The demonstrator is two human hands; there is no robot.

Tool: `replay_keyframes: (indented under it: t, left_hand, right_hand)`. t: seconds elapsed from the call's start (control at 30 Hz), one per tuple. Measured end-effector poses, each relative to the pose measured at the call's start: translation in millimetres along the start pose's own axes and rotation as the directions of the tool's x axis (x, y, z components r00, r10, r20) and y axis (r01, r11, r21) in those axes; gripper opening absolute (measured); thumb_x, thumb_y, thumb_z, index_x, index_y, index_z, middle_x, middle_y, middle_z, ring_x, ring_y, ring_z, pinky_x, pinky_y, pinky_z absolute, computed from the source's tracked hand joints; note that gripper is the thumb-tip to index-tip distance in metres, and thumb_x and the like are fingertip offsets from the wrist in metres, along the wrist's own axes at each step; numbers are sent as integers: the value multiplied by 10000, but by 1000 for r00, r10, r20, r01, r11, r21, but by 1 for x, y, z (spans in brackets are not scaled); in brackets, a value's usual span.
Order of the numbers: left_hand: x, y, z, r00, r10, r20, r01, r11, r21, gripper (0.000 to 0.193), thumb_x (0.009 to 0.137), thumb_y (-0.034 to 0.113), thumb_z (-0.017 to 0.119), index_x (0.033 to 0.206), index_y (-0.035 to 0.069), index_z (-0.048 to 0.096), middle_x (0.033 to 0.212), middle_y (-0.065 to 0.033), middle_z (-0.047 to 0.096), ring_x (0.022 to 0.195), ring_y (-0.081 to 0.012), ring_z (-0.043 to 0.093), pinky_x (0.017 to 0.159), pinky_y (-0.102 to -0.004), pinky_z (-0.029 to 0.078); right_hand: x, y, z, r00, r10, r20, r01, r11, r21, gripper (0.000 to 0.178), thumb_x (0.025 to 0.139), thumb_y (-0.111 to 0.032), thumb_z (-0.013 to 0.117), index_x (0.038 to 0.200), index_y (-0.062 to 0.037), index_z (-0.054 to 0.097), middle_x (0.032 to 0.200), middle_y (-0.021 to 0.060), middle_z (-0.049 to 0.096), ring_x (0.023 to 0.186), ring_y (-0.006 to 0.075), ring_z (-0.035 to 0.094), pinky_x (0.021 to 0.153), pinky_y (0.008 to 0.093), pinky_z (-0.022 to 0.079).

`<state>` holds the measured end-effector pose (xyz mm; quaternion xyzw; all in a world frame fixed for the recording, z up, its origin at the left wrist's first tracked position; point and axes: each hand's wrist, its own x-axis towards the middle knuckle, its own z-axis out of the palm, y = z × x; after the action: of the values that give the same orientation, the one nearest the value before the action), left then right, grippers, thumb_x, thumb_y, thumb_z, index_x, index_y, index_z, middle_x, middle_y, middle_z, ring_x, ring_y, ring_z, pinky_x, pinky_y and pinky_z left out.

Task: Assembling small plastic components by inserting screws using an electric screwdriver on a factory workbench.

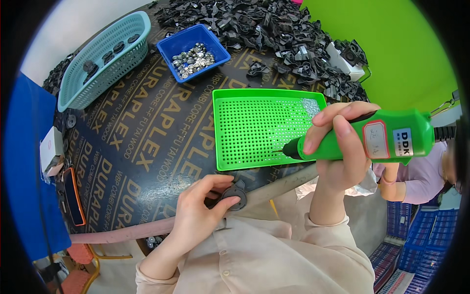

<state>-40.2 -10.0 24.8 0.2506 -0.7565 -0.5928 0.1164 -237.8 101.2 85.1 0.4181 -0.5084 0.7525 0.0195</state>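
My left hand (197, 208) pinches a dark round plastic part (236, 197) between thumb and fingers at the table's near edge. My right hand (342, 152) is wrapped round a green electric screwdriver (416, 134), which lies roughly level and points left. Its black nose is over the lower right part of a perforated green tray (264, 93). Small silver screws (310, 106) are heaped in that tray's far right corner, and more sit scattered in its holes. Whether a screw is on the driver's tip is too small to tell.
Beyond the tray stands a blue bin (180, 43) of round metal pieces. A teal basket (139, 49) with several dark round parts is at far left. Black plastic parts (245, 24) are piled along the back. An orange-edged phone (73, 196) lies left; another person (421, 171) is at right.
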Motion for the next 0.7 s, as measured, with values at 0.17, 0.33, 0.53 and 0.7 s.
replay_keyframes:
  t: [0.17, 0.33, 0.53, 0.7]
  left_hand:
    - [1, -4, -3, 993, 98, 67, -105, 989, 109, 263, 745, 36, 748, 995, 9, 672, 928, -106, 664, 770, -221, 646, 646, -279, 526]
    - [-3, 2, 8, 967, 253, -30, -243, 952, 184, 233, 757, 26, 729, 986, 29, 687, 964, -99, 653, 804, -235, 648, 668, -296, 535]
    - [-14, -20, 10, 888, 455, -62, -406, 841, 357, 272, 702, 81, 777, 962, 66, 699, 1023, -128, 650, 854, -256, 651, 704, -314, 543]
    - [-16, -15, 10, 845, 531, 70, -508, 753, 418, 393, 617, 156, 824, 976, 50, 705, 1109, -170, 640, 845, -280, 643, 709, -330, 538]
  right_hand:
    - [-1, -1, 4, 1000, 14, -17, -14, 1000, -5, 124, 845, -8, 489, 937, 68, 453, 772, 242, 589, 402, 200, 517, 394, 291, 450]
    - [-3, -7, 3, 999, 28, -32, -30, 998, -51, 109, 844, 11, 489, 933, 69, 465, 772, 241, 597, 407, 204, 527, 394, 286, 442]
    - [1, -10, 8, 996, 74, -41, -75, 997, -31, 114, 832, 35, 485, 936, 79, 474, 801, 253, 609, 418, 209, 545, 403, 284, 437]
    - [1, -36, -10, 998, -59, 6, 59, 998, 7, 172, 857, -53, 454, 985, 60, 480, 844, 257, 588, 427, 203, 530, 387, 299, 439]
